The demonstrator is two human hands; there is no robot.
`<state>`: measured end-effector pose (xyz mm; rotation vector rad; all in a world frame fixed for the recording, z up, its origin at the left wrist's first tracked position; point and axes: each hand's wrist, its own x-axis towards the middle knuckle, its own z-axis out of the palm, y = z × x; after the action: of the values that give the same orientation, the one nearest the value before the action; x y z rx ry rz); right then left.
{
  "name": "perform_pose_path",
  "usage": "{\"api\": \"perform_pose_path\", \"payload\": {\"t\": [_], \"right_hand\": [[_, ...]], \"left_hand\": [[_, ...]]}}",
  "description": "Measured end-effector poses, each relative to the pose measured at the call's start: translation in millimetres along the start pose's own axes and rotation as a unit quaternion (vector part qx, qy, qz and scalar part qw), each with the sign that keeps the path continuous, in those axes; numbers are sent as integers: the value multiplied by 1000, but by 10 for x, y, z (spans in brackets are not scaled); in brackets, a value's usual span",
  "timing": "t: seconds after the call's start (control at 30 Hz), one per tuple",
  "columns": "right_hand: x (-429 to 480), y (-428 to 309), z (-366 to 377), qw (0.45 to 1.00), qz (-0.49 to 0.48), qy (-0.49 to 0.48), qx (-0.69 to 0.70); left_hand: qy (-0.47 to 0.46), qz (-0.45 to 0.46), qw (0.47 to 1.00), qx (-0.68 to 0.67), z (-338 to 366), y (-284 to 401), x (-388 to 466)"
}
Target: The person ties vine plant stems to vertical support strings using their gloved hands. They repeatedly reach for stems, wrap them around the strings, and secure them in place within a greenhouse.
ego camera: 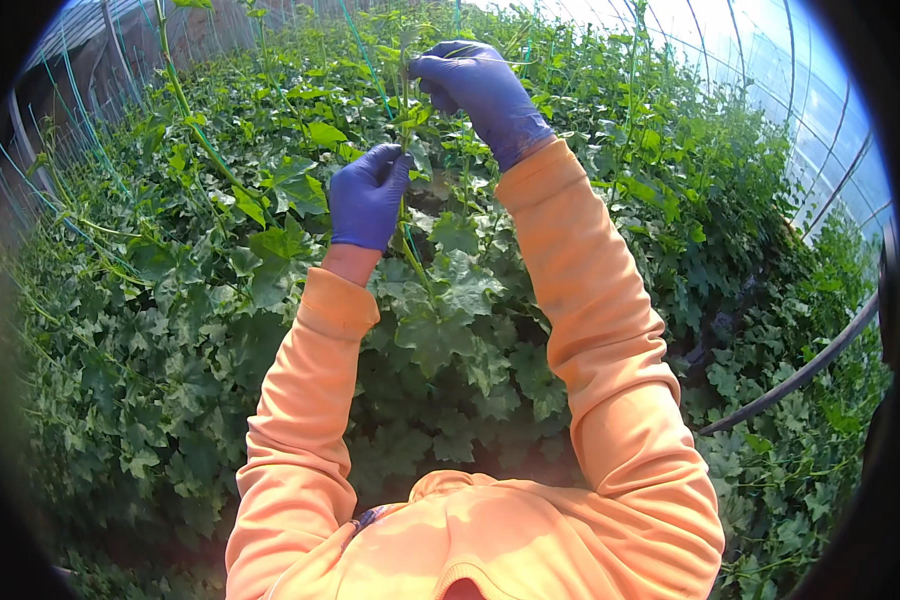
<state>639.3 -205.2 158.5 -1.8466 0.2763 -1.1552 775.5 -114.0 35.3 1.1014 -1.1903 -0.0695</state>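
Both my hands wear purple-blue gloves and are raised in front of me at one climbing vine stem [415, 264]. My left hand [367, 199] pinches this stem between thumb and fingers. Higher up and to the right, my right hand [474, 88] closes its thumb and fingers at the upper part of the vine; the exact grip is partly hidden. Thin green strands stick out past its knuckles. Small leaves [414, 118] grow on the stem between my hands. A green twine [366, 58] slants down to the stem from the upper left.
Dense lobed-leaf foliage [450, 337] fills the space before me. Another thick vine [208, 150] climbs along a twine on the left. More twines [75, 82] hang at the upper left. Metal hoops carry a clear film wall [832, 112] on the right. A dark curved pipe [799, 377] crosses the lower right.
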Motion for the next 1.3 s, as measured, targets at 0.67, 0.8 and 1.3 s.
{"api": "perform_pose_path", "payload": {"t": [0.67,0.8,1.3], "right_hand": [[-1781,1247,-113,971,168,97,139],[-2444,1716,63,933,344,-49,96],[-2257,2152,402,830,455,99,307]], "left_hand": [[143,-139,979,-44,-440,-1319,-1086],[66,-165,984,-9,-272,-1545,-1315],[-67,-121,982,-131,317,-1175,-1313]]}}
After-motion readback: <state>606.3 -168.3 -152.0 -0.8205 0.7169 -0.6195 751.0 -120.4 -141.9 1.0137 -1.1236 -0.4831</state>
